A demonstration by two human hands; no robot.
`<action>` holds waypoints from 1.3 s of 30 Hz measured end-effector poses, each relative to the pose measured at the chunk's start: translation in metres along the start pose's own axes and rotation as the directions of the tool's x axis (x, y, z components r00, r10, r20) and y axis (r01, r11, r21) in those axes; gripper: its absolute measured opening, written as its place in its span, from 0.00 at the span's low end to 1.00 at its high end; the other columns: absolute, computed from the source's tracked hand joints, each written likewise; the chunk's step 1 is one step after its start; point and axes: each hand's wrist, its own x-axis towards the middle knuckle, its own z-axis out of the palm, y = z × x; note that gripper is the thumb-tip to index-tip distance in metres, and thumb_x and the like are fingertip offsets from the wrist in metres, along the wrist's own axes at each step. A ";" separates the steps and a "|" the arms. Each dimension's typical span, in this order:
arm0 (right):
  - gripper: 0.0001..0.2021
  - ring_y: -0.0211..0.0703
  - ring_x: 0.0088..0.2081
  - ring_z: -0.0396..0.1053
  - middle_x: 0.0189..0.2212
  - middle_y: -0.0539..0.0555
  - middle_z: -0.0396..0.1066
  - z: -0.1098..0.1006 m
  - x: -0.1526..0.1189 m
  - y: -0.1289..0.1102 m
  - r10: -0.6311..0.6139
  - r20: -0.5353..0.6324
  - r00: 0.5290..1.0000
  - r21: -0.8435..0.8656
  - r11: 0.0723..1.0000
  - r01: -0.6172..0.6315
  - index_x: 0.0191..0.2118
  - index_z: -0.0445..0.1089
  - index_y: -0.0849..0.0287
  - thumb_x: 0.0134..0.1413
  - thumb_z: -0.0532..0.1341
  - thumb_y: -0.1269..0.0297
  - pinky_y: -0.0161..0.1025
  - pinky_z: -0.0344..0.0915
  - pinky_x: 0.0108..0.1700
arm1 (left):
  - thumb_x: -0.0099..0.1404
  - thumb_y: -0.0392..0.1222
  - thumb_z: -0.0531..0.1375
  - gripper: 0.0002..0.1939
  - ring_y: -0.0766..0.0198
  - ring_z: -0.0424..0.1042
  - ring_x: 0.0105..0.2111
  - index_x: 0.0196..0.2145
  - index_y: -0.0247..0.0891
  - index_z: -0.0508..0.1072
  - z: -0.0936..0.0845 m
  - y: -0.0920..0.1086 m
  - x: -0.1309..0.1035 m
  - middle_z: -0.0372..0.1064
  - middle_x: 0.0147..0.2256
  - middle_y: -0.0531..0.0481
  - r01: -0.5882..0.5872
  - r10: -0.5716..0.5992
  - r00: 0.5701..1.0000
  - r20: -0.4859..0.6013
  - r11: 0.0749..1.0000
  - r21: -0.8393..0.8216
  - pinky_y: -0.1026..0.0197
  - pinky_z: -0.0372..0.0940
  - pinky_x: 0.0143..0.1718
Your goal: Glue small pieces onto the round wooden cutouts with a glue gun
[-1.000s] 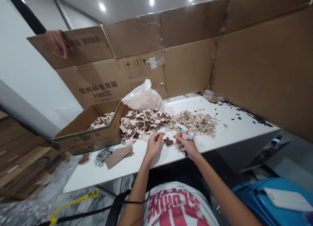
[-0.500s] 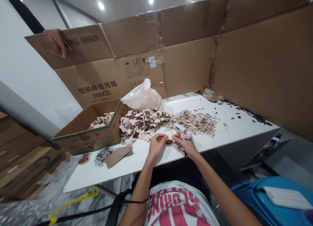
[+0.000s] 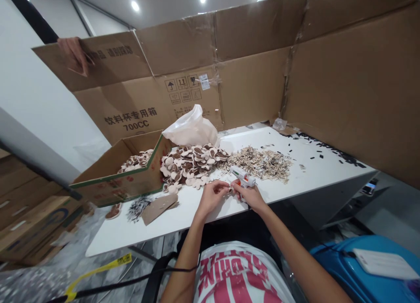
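Note:
My right hand (image 3: 251,195) is closed round a white hot glue gun (image 3: 242,175) with an orange-red trigger, its body lying across the top of the fingers. Close by on the left, my left hand (image 3: 213,195) is pinched, its fingertips meeting those of the right hand. A small pale piece (image 3: 230,189) shows between the fingertips, mostly covered by them, so its shape is unclear. Behind my hands lies a heap of white-and-brown felt shapes (image 3: 188,165). To its right is a pile of thin beige strips (image 3: 259,163).
A cardboard box (image 3: 121,187) holding more felt shapes stands at the left, beside a white plastic bag (image 3: 193,128). Brown card pieces (image 3: 159,209) and dark slivers (image 3: 138,209) lie in front. Cardboard walls (image 3: 252,88) enclose the table; another person's hand (image 3: 75,53) hangs over one.
The brown face of the felt piece between my hands has gone from sight. My left hand has moved slightly right, and its fingertips now meet the right hand's. The glue gun has shifted slightly left.

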 end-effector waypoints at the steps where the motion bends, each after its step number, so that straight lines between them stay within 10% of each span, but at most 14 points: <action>1: 0.22 0.43 0.20 0.65 0.24 0.52 0.71 0.000 0.000 0.000 -0.005 0.000 1.000 -0.002 1.000 0.005 0.34 0.74 0.57 0.56 0.69 0.40 0.35 0.63 0.22 | 0.62 0.51 0.69 0.15 0.58 0.77 0.32 0.39 0.37 0.84 -0.001 0.002 0.000 0.82 0.36 0.42 -0.012 0.012 1.000 0.004 0.999 0.050 0.59 0.68 0.35; 16: 0.22 0.42 0.22 0.68 0.26 0.52 0.72 -0.004 0.002 0.010 0.003 0.025 1.000 0.016 1.000 -0.003 0.35 0.76 0.56 0.56 0.71 0.39 0.35 0.65 0.24 | 0.64 0.53 0.67 0.15 0.61 0.73 0.27 0.33 0.37 0.83 0.011 0.004 0.000 0.79 0.29 0.46 -0.036 0.048 0.996 -0.069 0.987 0.156 0.62 0.64 0.30; 27: 0.22 0.43 0.20 0.66 0.25 0.53 0.72 0.003 0.002 0.000 0.008 -0.038 0.999 0.083 0.997 -0.004 0.35 0.73 0.57 0.52 0.72 0.42 0.36 0.64 0.22 | 0.62 0.52 0.66 0.15 0.61 0.72 0.27 0.34 0.38 0.84 -0.022 -0.016 0.016 0.80 0.31 0.44 0.054 -0.029 0.990 -0.137 0.982 0.179 0.61 0.63 0.30; 39: 0.21 0.43 0.19 0.66 0.24 0.52 0.71 0.003 0.001 0.000 -0.001 -0.043 0.999 0.045 0.999 0.003 0.34 0.74 0.57 0.53 0.70 0.42 0.35 0.65 0.20 | 0.58 0.52 0.67 0.15 0.57 0.75 0.30 0.31 0.36 0.84 -0.018 -0.022 0.033 0.80 0.30 0.43 0.081 -0.061 0.991 -0.120 0.981 0.175 0.60 0.65 0.32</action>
